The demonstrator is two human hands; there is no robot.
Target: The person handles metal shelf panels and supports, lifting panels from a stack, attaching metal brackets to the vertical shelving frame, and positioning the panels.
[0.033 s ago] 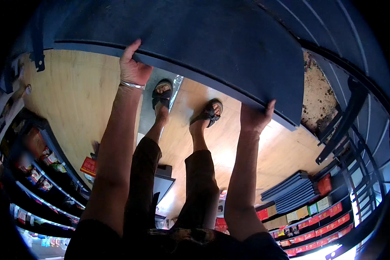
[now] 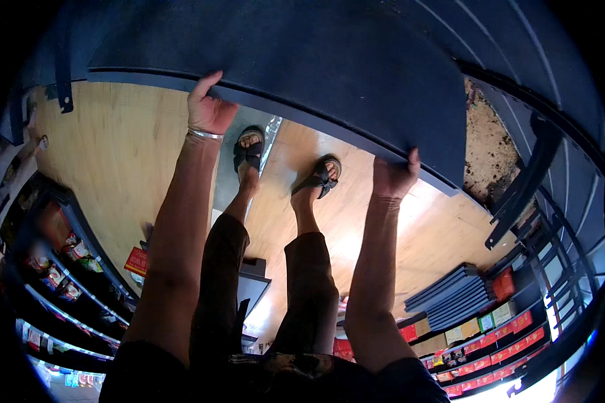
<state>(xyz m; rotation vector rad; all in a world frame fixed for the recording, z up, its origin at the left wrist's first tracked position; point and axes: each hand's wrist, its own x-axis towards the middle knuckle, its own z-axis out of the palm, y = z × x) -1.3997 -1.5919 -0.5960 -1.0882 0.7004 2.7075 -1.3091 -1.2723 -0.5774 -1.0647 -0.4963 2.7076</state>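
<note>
A wide, dark shelf board (image 2: 316, 74) spans the upper part of the head view. My left hand (image 2: 212, 111) grips its near edge left of the middle, thumb on top and fingers out of sight beneath. Near the board's right corner, my right hand (image 2: 394, 178) holds the same edge in the same way. A dark slotted bracket (image 2: 63, 91) hangs by the board's left end. Another bracket (image 2: 521, 191) juts out beyond its right end. Whether the board touches either bracket I cannot tell.
My sandalled feet stand on the wood-look floor (image 2: 128, 134) beneath. Dirt-speckled ground (image 2: 487, 144) shows right of the board. Stocked shelves (image 2: 74, 269) line the lower left. A stack of dark panels (image 2: 450, 295) lies at lower right, beside shelves of red boxes (image 2: 497, 339).
The board has shifted slightly, its left part a little nearer to me and its right corner a little left and farther away. Both hands keep their grip and move with it.
</note>
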